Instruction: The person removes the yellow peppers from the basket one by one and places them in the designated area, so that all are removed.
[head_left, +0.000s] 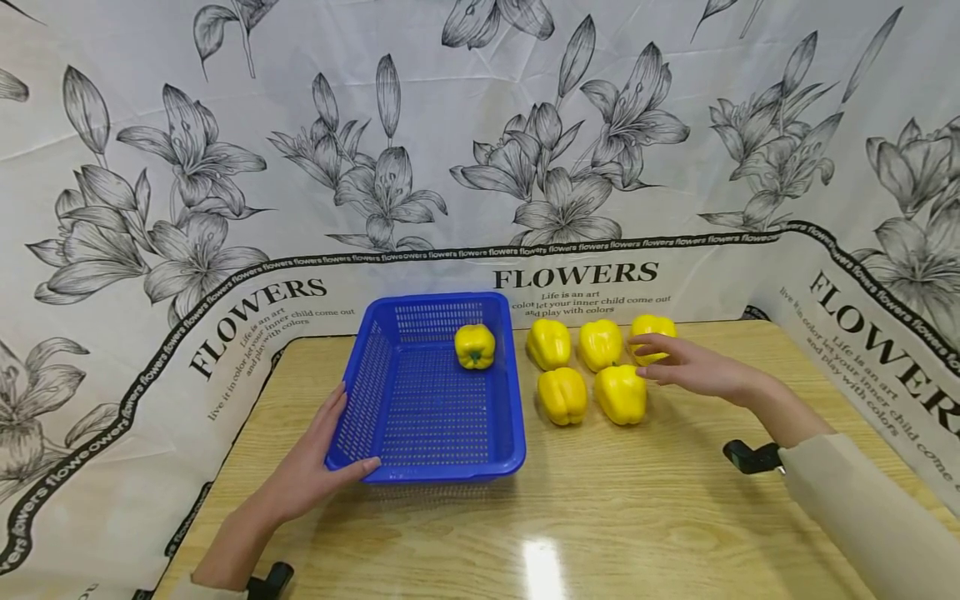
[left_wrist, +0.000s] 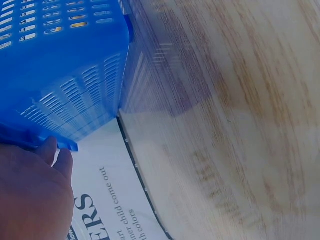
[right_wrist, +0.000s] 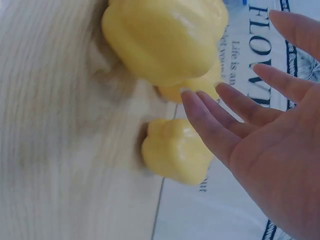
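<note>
A blue plastic basket (head_left: 431, 468) stands on the table, its near left corner held by my left hand (head_left: 311, 458). The thumb lies on the near rim and the fingers are along the left rim; in the left wrist view the fingers (left_wrist: 62, 162) bend at the basket's edge. One yellow bell pepper (head_left: 475, 347) lies inside, towards the far right. Several more sit right of the basket in two rows. My right hand (head_left: 693, 367) hovers by them with spread fingers, nearest the front right pepper (head_left: 621, 395) and overlapping the back right one (head_left: 651, 333). Its palm holds nothing in the right wrist view.
The wooden table (head_left: 600, 508) meets a white flower-printed cloth (head_left: 420, 208) behind and at both sides. Other yellow peppers are the front left one (head_left: 562, 396), the back left one (head_left: 549, 344) and the back middle one (head_left: 600, 345), close to the basket's right wall.
</note>
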